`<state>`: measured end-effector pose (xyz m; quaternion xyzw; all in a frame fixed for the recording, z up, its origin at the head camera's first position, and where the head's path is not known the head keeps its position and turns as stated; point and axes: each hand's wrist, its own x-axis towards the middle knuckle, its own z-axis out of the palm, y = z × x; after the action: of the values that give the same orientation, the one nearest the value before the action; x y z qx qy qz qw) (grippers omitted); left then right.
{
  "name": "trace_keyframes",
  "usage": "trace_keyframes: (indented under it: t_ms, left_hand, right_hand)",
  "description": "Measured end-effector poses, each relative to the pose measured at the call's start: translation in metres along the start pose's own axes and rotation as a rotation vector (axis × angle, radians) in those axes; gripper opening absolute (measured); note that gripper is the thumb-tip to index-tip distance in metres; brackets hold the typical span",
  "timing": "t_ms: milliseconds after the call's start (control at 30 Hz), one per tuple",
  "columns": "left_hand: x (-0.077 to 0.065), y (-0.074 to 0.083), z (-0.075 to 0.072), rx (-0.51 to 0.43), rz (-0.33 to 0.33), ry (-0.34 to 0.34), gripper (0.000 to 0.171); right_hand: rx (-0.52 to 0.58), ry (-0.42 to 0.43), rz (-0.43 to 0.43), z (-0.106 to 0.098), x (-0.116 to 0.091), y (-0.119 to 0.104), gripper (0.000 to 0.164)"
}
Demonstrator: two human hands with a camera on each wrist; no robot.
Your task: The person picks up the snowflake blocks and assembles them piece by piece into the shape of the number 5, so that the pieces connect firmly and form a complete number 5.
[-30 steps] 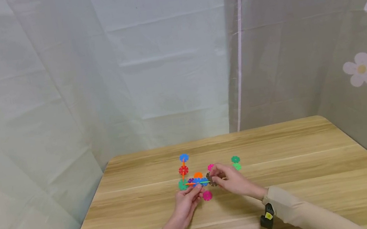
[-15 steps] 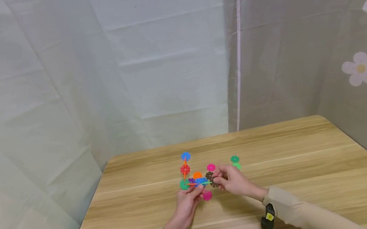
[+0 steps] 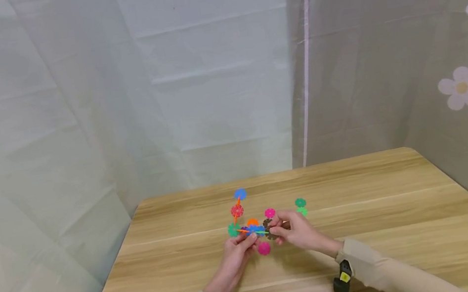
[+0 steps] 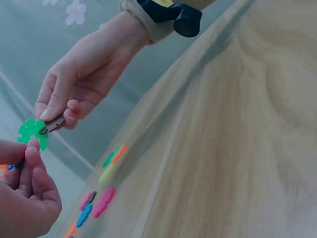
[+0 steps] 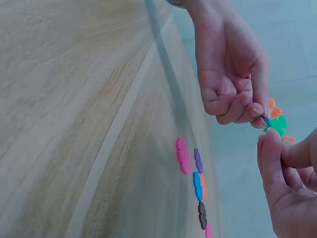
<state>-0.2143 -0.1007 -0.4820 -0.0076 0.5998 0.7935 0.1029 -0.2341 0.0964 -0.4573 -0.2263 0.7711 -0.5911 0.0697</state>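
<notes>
My left hand (image 3: 233, 256) pinches a chain of notched plastic snowflake discs over the table. The chain bends at a teal disc (image 3: 233, 230) and runs away through a red disc (image 3: 237, 210) to a blue disc (image 3: 240, 194), with orange discs seen edge-on between them. At its right end stands a green disc (image 4: 32, 131), close to the left fingertips. My right hand (image 3: 297, 231) pinches a dark brown disc (image 4: 55, 124) between thumb and fingers, its edge meeting the green disc's edge. Fingers partly hide the blue disc near the left thumb.
Loose discs lie on the wooden table (image 3: 387, 244): magenta (image 3: 264, 248) nearest me, orange (image 3: 252, 222), pink (image 3: 270, 213) and another brown one beyond the hands. Farther right are a teal disc (image 3: 300, 202) and a light green disc (image 3: 302, 211). Pale curtains (image 3: 217, 93) hang behind.
The chain's far arm has swung up and slightly right in the head view, its blue end disc now higher. Both hands stay nearly in place, still holding the chain and the brown disc.
</notes>
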Motion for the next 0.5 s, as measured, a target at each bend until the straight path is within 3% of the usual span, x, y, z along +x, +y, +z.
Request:
trace_keyframes:
  t_ms: [233, 500]
  left_hand:
    - [0.002, 0.005, -0.007, 0.058, 0.010, -0.076, 0.009]
    - [0.006, 0.005, -0.016, 0.204, 0.041, -0.188, 0.013]
  right_hand:
    - [0.102, -0.050, 0.031, -0.002, 0.001, 0.007, 0.012]
    - [0.037, -0.124, 0.073, -0.006, -0.003, 0.008, 0.020]
